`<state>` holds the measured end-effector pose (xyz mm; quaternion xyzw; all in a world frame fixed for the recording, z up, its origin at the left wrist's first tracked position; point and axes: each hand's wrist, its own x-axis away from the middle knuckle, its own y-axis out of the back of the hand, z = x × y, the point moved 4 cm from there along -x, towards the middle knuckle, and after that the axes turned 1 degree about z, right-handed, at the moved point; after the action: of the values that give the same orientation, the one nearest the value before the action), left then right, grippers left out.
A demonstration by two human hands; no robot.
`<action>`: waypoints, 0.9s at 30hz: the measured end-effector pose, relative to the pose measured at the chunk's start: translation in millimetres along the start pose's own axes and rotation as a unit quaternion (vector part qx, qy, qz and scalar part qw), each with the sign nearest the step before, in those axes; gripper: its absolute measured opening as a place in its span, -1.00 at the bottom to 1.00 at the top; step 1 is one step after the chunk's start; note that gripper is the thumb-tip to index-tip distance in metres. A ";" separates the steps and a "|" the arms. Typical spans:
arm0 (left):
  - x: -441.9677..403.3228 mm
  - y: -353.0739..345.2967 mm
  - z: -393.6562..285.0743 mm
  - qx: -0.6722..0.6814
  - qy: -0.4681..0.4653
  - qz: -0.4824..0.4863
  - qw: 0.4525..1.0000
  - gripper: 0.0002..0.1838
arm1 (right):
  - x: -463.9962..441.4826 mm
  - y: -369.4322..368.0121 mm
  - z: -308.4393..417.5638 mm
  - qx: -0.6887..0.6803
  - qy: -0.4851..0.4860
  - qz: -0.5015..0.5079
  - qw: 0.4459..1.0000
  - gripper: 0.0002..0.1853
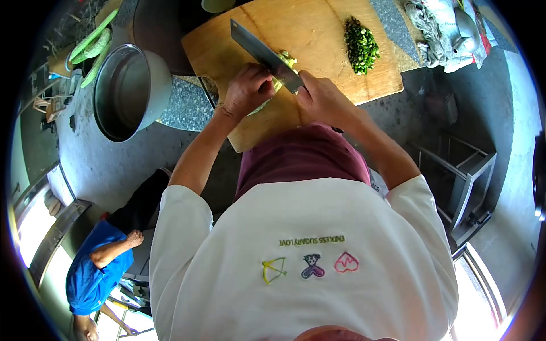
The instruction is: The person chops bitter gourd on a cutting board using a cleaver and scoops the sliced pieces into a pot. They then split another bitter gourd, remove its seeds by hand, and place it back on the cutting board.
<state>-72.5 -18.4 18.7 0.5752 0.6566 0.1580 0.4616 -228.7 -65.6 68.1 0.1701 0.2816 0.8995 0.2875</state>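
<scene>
White shirt: nearest the camera, the wearer's short-sleeved white shirt [398, 250] with small embroidered motifs and lettering (upside down from here, reading "ENDLESS SUGARY LOVE").
Waist: a maroon garment [301, 159] shows past the shirt, close against the near edge of the board.
Right hand: the right hand [329, 102] is wrapped round the handle of a knife [261, 51], whose broad dark blade slants away to the far left.
Left hand: the left hand [248, 90] has its fingers curled in and grips a pale green vegetable [288, 58] just beside the blade.
Vegetable: it lies on the board, partly hidden by the left hand and the blade, with bits showing on both sides of the knife (how much is already cut, I cannot tell).
Board: a wooden cutting board [313, 34] set at a slant under both hands.
Chopped greens: a heap of finely cut dark chopped greens [361, 46] on the right part of the board, well apart from the knife.
Pot: a deep metal pot [159, 85] left of the board, near a speckled countertop [185, 108].
Upper left: long green vegetables [94, 42] beyond the pot.
Upper right: crumpled cloths [435, 34] past the board.
Right side: a metal frame [471, 177] standing low on the floor.
Lower left: another person [99, 270] in a blue top and dark trousers, well away from the board.
</scene>
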 end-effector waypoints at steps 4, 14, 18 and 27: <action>-0.5 0.9 -2.4 0.006 -0.009 -0.018 1.000 -0.87 | -0.1 -18.0 -9.1 0.011 0.023 -0.027 0.999 -0.82; -1.9 2.5 -1.1 0.012 -0.023 -0.015 1.000 -0.86 | -6.5 -4.5 -29.1 -0.072 -0.005 -0.017 0.997 -0.85; -4.4 1.9 -2.3 0.038 -0.016 0.013 0.999 -0.85 | -2.2 9.8 -25.3 0.005 0.009 -0.038 0.999 -0.84; 3.2 24.1 -7.0 0.026 -0.004 0.011 1.000 -0.86 | 12.1 2.0 -5.7 0.019 0.026 -0.042 0.999 -0.86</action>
<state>-63.0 -6.3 38.7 0.5946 0.6524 0.1434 0.4475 -241.6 -61.9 66.6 0.1395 0.3126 0.8855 0.3142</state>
